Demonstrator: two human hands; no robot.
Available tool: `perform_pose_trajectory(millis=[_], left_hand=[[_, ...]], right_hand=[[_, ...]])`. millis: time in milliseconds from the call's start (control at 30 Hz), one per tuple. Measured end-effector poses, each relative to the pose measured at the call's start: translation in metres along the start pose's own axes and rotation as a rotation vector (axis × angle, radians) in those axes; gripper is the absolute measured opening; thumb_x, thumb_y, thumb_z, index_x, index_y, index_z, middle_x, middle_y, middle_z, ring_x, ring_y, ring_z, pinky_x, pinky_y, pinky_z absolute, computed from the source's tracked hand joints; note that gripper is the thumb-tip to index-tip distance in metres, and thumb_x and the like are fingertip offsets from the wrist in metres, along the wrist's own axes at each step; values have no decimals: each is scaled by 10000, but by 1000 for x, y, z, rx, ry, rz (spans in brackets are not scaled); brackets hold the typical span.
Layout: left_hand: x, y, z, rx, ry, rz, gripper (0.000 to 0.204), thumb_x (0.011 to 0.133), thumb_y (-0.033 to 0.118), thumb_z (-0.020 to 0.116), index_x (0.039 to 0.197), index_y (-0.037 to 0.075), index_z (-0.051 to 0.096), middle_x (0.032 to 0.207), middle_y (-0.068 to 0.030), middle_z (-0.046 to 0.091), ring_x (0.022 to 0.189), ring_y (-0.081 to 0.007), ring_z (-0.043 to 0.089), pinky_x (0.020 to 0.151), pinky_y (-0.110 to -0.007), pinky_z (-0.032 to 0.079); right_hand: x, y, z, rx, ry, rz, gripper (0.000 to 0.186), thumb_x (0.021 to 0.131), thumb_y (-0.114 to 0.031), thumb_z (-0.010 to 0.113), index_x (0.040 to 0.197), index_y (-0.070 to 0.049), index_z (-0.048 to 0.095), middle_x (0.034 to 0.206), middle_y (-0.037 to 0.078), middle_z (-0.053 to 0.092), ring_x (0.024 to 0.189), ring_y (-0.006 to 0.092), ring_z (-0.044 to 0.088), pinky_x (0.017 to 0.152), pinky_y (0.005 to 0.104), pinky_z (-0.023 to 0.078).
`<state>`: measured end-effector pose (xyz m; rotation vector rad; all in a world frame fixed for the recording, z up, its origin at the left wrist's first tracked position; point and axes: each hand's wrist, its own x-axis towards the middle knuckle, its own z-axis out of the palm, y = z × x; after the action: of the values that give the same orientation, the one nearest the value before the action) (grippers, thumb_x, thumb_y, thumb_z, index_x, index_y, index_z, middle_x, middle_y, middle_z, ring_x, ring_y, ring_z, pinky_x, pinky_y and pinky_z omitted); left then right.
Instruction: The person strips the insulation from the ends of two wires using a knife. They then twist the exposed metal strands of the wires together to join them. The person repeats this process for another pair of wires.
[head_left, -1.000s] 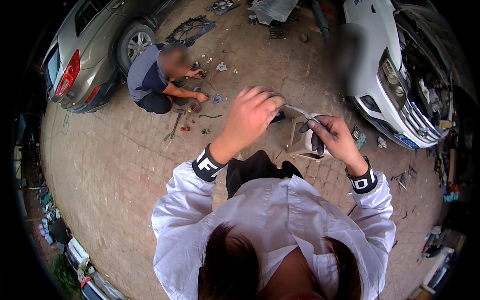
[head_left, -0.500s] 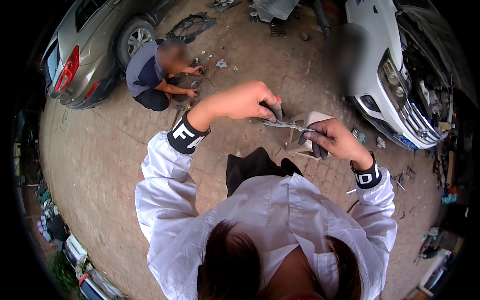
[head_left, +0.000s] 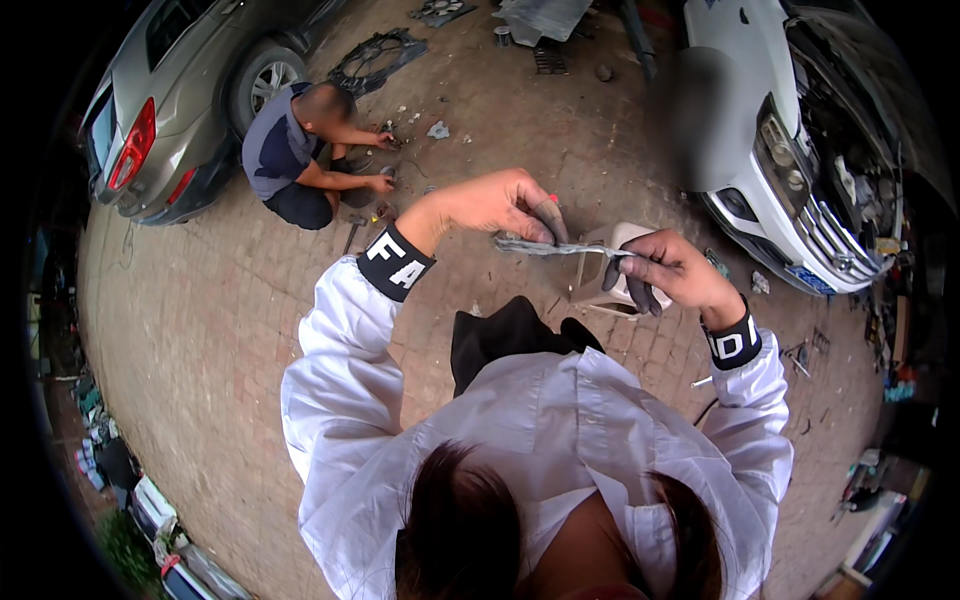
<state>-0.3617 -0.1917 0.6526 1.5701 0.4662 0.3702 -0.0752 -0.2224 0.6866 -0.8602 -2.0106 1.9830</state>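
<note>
A thin, wrinkled grey strip (head_left: 578, 249) is stretched almost level between my two hands, in front of my chest. My left hand (head_left: 500, 203) pinches it between thumb and fingers, and a loose end of the strip sticks out to the left beneath that hand. On the other side my right hand (head_left: 672, 272) grips the right end, thumb against curled fingers. The fingertips of both hands are darkened with grime. Beneath and behind the strip stands a beige plastic stool (head_left: 592, 288), partly covered by my right hand.
A co-worker (head_left: 285, 160) squats at the far left beside a tan car (head_left: 185, 120), handling small parts; a hammer (head_left: 353, 232) lies nearby. At right is a white car (head_left: 735, 150) with its engine bay exposed. A fan shroud (head_left: 375, 62) and scattered parts lie on the brick floor.
My left hand has shifted slightly right, and the strip's loose left end now shows more fully. Both hands keep their hold. The co-worker's head has turned and lowered a little.
</note>
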Motion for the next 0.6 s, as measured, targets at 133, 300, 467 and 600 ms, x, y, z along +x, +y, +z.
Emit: perform_pose_trajectory(millis=[133,300,467,600], left_hand=[[0,-26,1,-285,169,21,253,821,144,704,986,-46,673,911,-76,675,833,-141,627,755,-264,492],[6,-40,2,-307,303,153,211,887,40,591,1074,-53,622,899,-117,676,787,-176,672,652,-278,565],[4,-45,8,-526,375,177,227,934,83,527,1060,-92,599,976,-164,659,868,-248,670,766,-335,554],[3,-52,11,-830,375,334,354,979,194,473,1109,-126,551,1061,-220,635,959,-341,643,865,-406,520]], right_hand=[[3,9,1,68,121,18,322,984,-266,498,896,13,633,550,23,566,456,79,521,440,222,396],[5,11,3,153,217,58,333,983,-291,501,897,4,629,552,11,554,446,75,500,435,218,387],[7,19,5,302,290,66,322,973,-298,521,907,0,626,555,7,543,439,75,484,421,211,369],[11,25,10,333,378,64,337,981,-280,501,938,19,651,523,-25,493,390,48,406,392,193,306]])
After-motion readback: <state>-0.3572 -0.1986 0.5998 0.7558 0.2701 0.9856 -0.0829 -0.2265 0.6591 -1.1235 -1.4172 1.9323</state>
